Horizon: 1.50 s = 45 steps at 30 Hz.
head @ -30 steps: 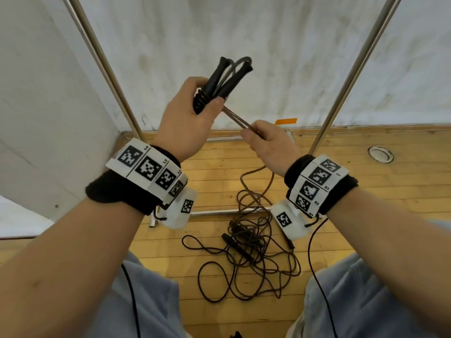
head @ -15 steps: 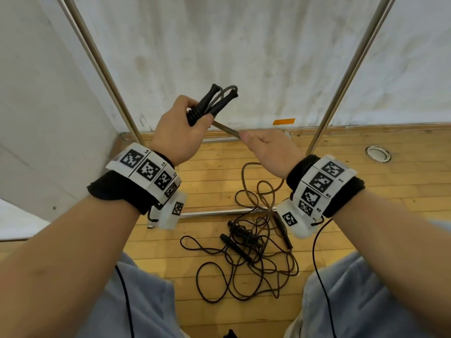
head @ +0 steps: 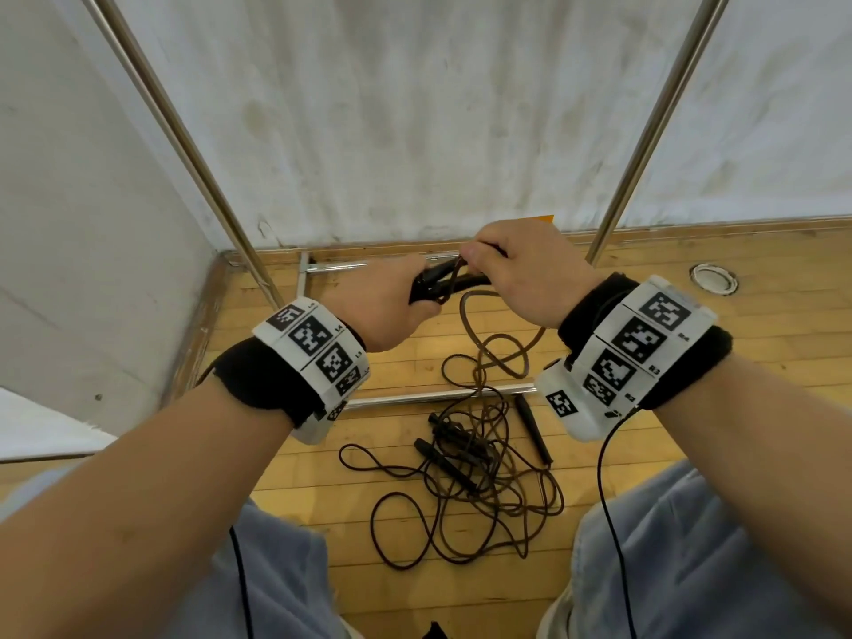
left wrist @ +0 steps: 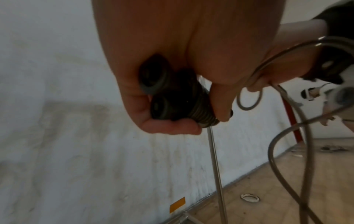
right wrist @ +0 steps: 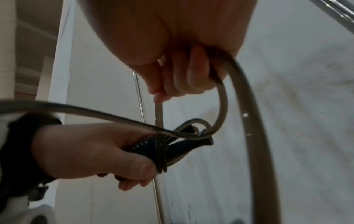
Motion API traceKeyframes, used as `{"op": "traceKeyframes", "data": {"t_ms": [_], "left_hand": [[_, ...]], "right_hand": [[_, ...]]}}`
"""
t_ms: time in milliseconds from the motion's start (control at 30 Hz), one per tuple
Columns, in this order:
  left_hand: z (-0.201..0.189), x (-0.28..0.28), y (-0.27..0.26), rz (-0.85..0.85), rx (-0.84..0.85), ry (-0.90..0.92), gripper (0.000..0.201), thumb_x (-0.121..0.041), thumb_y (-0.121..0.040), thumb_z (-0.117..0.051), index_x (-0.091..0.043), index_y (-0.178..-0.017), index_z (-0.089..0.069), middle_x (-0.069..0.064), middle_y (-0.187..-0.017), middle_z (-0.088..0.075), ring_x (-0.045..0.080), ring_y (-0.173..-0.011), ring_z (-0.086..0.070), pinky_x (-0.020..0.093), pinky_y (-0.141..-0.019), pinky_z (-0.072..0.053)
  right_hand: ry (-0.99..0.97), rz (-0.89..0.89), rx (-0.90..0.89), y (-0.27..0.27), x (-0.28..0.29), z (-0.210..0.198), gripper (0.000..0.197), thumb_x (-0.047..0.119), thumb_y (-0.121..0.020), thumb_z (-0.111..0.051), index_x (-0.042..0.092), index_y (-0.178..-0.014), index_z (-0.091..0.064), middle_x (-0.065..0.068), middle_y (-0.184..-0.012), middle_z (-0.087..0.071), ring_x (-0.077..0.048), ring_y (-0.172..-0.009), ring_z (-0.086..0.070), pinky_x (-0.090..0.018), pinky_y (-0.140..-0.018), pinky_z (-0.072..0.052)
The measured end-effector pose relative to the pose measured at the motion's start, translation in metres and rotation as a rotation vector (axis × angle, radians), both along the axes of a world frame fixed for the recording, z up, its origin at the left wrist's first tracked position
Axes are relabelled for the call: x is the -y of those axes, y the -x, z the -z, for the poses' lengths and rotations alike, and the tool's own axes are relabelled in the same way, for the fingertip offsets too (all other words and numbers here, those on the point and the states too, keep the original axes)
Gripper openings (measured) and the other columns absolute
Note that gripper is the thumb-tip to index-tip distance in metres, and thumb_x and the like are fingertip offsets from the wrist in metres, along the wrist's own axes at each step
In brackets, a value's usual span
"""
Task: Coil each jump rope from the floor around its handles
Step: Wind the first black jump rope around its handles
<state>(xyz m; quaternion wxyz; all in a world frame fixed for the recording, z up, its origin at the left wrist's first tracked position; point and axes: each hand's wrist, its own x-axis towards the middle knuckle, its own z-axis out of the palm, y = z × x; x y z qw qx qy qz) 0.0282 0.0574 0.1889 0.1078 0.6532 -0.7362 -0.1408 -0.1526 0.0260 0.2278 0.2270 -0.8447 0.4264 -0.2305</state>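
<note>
My left hand (head: 392, 306) grips two black jump rope handles (head: 433, 285) held side by side, with a few turns of brown rope wound round them (right wrist: 160, 153). From the left wrist view the handles' butt ends (left wrist: 159, 94) sit in my palm. My right hand (head: 516, 269) pinches the brown rope (right wrist: 220, 94) just above the handles, right next to the left hand. The rope's slack (head: 493, 343) hangs down in loops to the floor. A tangle of other dark ropes with black handles (head: 461, 468) lies on the wooden floor between my knees.
A white wall stands close ahead and to the left. Two slanted metal poles (head: 654, 122) and a low metal bar (head: 428, 396) frame the spot. A round floor fitting (head: 713, 279) sits at the right, and an orange tape mark (left wrist: 177, 204) is at the wall's foot.
Both hands have dropped lower and come together. The handles have tipped from upright to nearly level. My right hand has moved from beside the handles to over them, carrying the rope.
</note>
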Motion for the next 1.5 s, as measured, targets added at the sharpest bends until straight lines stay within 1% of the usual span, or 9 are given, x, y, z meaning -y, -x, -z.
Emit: {"op": "traceKeyframes", "data": {"t_ms": [300,433,633,800,867,967,1167,1367,1500], "left_hand": [[-0.001,-0.008,0.017,0.029,0.188,0.124,0.036,-0.054,-0.084,-0.058,-0.03,-0.068,-0.038,-0.008,-0.061,-0.051,0.009,-0.055,-0.048,0.026,-0.048,-0.033],[-0.003,-0.011,0.018,0.082,0.168,0.107,0.025,-0.05,-0.085,-0.058,-0.031,-0.075,-0.045,-0.009,-0.062,-0.052,0.011,-0.058,-0.051,0.026,-0.051,-0.038],[-0.015,-0.015,0.013,0.215,-0.021,0.129,0.022,-0.046,-0.085,-0.062,-0.024,-0.089,-0.06,-0.011,-0.059,-0.052,0.006,-0.055,-0.051,0.027,-0.053,-0.041],[-0.027,-0.025,0.017,0.199,-0.19,0.174,0.021,-0.048,-0.082,-0.055,-0.029,-0.088,-0.056,-0.009,-0.063,-0.056,0.006,-0.058,-0.054,0.027,-0.052,-0.041],[-0.032,-0.026,0.015,0.137,-0.284,0.194,0.016,-0.047,-0.08,-0.056,-0.032,-0.084,-0.053,-0.008,-0.063,-0.055,0.004,-0.057,-0.053,0.024,-0.051,-0.039],[-0.035,-0.024,0.011,0.003,-0.395,0.238,0.017,-0.041,-0.084,-0.063,-0.033,-0.078,-0.05,-0.008,-0.065,-0.055,0.0,-0.057,-0.053,0.015,-0.049,-0.037],[-0.039,-0.025,0.012,-0.105,-0.569,0.257,0.031,-0.043,-0.083,-0.056,-0.017,-0.101,-0.056,0.003,-0.073,-0.064,0.023,-0.063,-0.06,0.046,-0.064,-0.053],[-0.043,-0.017,0.007,-0.188,-0.657,0.31,0.031,-0.037,-0.087,-0.053,-0.015,-0.108,-0.056,0.0,-0.072,-0.06,0.021,-0.063,-0.056,0.047,-0.067,-0.052],[-0.045,-0.015,0.01,-0.198,-0.695,0.279,0.03,-0.037,-0.087,-0.056,-0.012,-0.102,-0.059,0.002,-0.072,-0.062,0.019,-0.061,-0.057,0.04,-0.062,-0.049]], "right_hand": [[0.126,0.123,-0.177,0.012,0.016,-0.003,0.042,0.052,-0.087,-0.054,0.016,-0.069,-0.065,0.001,-0.057,-0.055,-0.015,-0.054,-0.05,-0.025,-0.048,-0.033],[0.126,0.194,-0.321,0.019,0.026,-0.004,0.05,0.067,-0.078,-0.054,0.02,-0.066,-0.065,0.002,-0.057,-0.057,-0.012,-0.054,-0.052,-0.024,-0.047,-0.033],[-0.068,0.082,-0.192,0.025,0.038,-0.001,0.066,0.072,-0.07,-0.052,0.007,-0.058,-0.052,-0.006,-0.055,-0.04,-0.02,-0.052,-0.039,-0.032,-0.054,-0.037],[-0.184,-0.013,-0.046,0.016,0.035,0.01,0.044,0.048,-0.088,-0.054,0.015,-0.058,-0.055,0.002,-0.054,-0.046,-0.013,-0.051,-0.043,-0.024,-0.056,-0.04],[-0.208,-0.055,-0.01,0.009,0.029,0.015,0.02,0.021,-0.095,-0.053,0.02,-0.081,-0.068,0.001,-0.073,-0.063,-0.013,-0.068,-0.057,-0.023,-0.07,-0.046],[-0.232,-0.055,0.029,-0.006,0.014,0.021,0.032,0.016,-0.098,-0.039,0.021,-0.069,-0.053,0.006,-0.059,-0.048,-0.009,-0.052,-0.041,-0.02,-0.053,-0.036],[-0.524,-0.06,0.217,-0.03,-0.007,0.022,0.056,0.047,-0.1,-0.016,0.017,-0.057,-0.038,0.004,-0.053,-0.036,-0.013,-0.049,-0.029,-0.028,-0.054,-0.03],[-0.207,-0.038,0.221,-0.038,-0.014,0.028,0.017,0.029,-0.101,-0.035,0.02,-0.092,-0.047,0.011,-0.067,-0.047,-0.002,-0.055,-0.042,-0.013,-0.05,-0.032],[0.163,0.133,-0.088,-0.029,0.001,0.034,0.024,0.034,-0.097,-0.043,0.018,-0.1,-0.062,0.0,-0.088,-0.051,-0.017,-0.082,-0.048,-0.032,-0.07,-0.039]]}}
